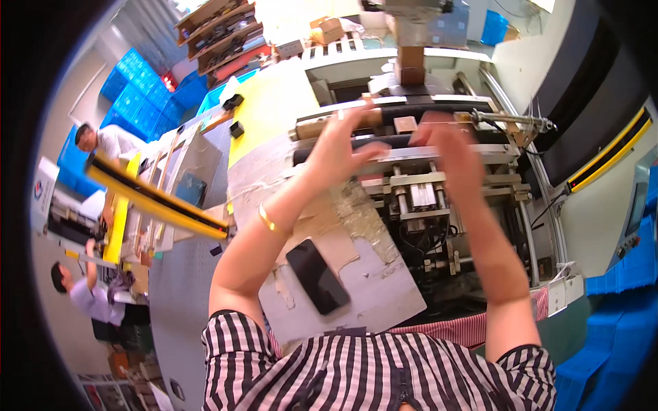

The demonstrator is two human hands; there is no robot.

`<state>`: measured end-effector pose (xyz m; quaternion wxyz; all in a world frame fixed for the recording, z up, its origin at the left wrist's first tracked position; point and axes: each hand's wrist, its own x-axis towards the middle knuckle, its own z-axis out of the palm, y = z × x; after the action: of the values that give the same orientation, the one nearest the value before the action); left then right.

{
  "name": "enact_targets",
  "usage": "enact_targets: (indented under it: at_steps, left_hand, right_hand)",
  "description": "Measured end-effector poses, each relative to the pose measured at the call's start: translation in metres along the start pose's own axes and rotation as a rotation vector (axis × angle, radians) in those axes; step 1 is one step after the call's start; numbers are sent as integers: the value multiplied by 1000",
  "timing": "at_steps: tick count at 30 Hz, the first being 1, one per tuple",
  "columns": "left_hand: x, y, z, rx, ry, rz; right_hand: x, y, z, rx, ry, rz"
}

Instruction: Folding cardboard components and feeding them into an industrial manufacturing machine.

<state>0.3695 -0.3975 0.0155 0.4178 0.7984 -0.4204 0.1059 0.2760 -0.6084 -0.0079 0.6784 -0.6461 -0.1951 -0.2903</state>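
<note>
My left hand (338, 149) is raised over the machine's near rollers, its fingers spread and nothing visible between them. A bangle circles that wrist. Across from it hovers my right hand (454, 154), smeared by motion, so its fingers cannot be read clearly. Between the two hands sits a small light-brown block (405, 125) at the dark roller (439, 109) of the machine. Whether either hand touches the block cannot be made out. Metal rods and a clamp mechanism (419, 195) lie below the hands.
A black smartphone (318, 277) lies on a worn board (384, 288) nearest my body. A yellow-black bar (157, 196) juts in from the left. Another such bar (610, 152) stands right. Blue crates (137, 92) are stacked far left, where two people work. A machine head (415, 27) hangs behind.
</note>
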Motion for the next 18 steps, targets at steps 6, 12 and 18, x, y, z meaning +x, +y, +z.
enact_targets:
  at_steps: [6, 12, 18]
  left_hand:
    - [-237, 4, -96, -213, 117, -356]
    - [-563, -46, -179, 133, 850, -924]
    - [-937, 43, -185, 1062, 863, -1739]
  right_hand:
    - [-175, -56, 100, -86, -868, 385]
    - [-228, -87, 200, 2, -1063, 595]
    - [-250, -98, 324, 45, -1338, 515]
